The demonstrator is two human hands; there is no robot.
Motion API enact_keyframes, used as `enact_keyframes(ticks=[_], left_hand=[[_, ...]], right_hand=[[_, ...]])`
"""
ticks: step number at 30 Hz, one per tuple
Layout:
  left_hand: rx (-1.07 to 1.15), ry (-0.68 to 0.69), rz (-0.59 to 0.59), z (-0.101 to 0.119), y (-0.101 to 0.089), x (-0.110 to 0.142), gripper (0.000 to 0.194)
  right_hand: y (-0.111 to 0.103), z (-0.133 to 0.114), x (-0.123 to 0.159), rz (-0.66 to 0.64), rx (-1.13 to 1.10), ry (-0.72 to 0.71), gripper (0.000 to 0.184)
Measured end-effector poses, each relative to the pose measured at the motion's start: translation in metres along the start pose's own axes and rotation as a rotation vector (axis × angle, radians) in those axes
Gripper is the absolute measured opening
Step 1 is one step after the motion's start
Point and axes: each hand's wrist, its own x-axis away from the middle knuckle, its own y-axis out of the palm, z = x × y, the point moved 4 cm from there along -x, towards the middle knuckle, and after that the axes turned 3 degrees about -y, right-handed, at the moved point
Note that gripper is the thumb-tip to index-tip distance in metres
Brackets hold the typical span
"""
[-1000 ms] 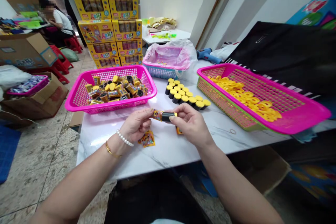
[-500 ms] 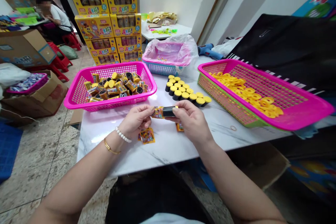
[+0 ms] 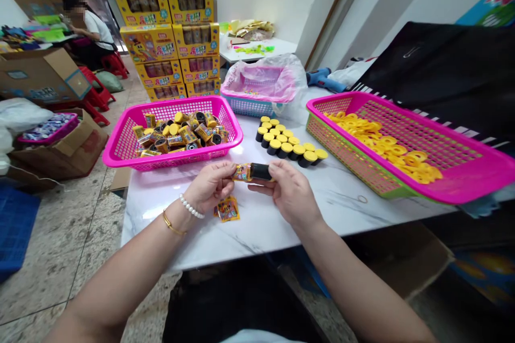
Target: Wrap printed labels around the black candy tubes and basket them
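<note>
Between my two hands, over the table's front part, a small black cylinder (image 3: 261,172) lies sideways with a printed yellow wrapper sleeve (image 3: 243,172) at its left end. My left hand (image 3: 214,185) pinches the sleeve between thumb and finger. My right hand (image 3: 293,188) grips the cylinder's right end, covering it. Below my left hand, a few flat printed wrapper sleeves (image 3: 228,209) lie on the white marbled table (image 3: 193,249). Black cylinders with yellow caps (image 3: 285,148) stand in rows just beyond my hands.
At the back left, a pink basket (image 3: 115,144) holds many wrapped cylinders. Yellow rings (image 3: 386,144) fill part of a long pink basket (image 3: 475,182) on the right. Stacked yellow boxes (image 3: 155,45) rise behind. A plastic-lined basket (image 3: 245,108) stands beside them. A person (image 3: 90,32) sits farther back.
The black cylinder and sleeve stay between my hands. My right fingers have shifted on the cylinder, with some now extended beneath it. The camera view has moved slightly.
</note>
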Motion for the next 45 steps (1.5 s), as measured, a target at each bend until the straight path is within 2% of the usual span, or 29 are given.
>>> enact_keyframes(ticks=[4,11,21,25,28,34,39,45], left_hand=[[0.029,-0.027,0.050,-0.002,-0.003,-0.003,0.038],[0.060,-0.058,0.047,-0.001,-0.002,-0.002,0.028],[0.040,-0.024,0.000,-0.002,0.005,0.001,0.039],[0.091,-0.003,0.009,0.001,0.005,0.001,0.037],[0.135,-0.028,0.055,0.001,0.002,0.000,0.032],[0.174,-0.076,0.077,0.000,0.002,-0.001,0.022],[0.187,-0.052,0.080,0.001,0.001,-0.001,0.021],[0.171,-0.071,0.097,0.001,0.003,0.000,0.020]], right_hand=[[0.001,0.004,0.000,0.012,-0.032,0.047,0.037],[0.001,-0.010,0.009,0.118,0.176,-0.201,0.041],[0.006,-0.007,0.011,0.088,0.153,-0.237,0.037],[0.003,-0.011,0.016,0.156,0.233,-0.320,0.034],[-0.002,-0.015,0.019,0.201,0.185,-0.356,0.030],[0.009,-0.014,0.013,0.086,0.184,-0.305,0.028],[0.010,-0.008,0.006,0.115,0.147,-0.211,0.033],[0.010,-0.012,0.010,0.065,0.195,-0.256,0.031]])
